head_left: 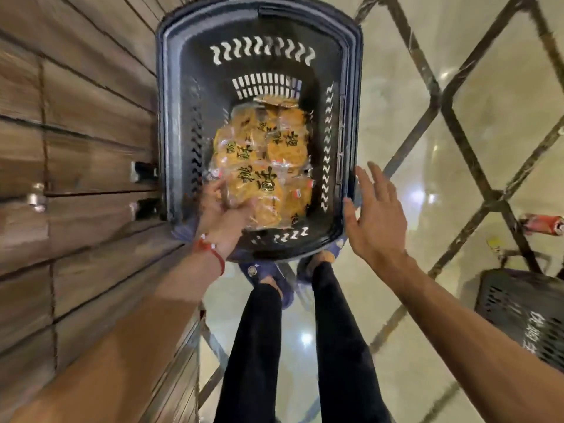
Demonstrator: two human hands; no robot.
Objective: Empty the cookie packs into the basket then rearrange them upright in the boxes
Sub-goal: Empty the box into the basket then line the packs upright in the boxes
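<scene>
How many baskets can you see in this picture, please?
2. One basket stands in the middle, on the floor, with packs inside; the other basket is at the lower right, partly cut off by the frame edge.

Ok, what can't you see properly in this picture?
Head view:
Orange cookie packs in clear wrappers: count unknown, top ones hide those beneath in the dark plastic basket.
Left hand: fingertips hidden behind the pack it grips.
Second dark mesh basket: cut off by the right edge.
Red can: blurred, label unreadable.
Boxes: none in view.
</scene>
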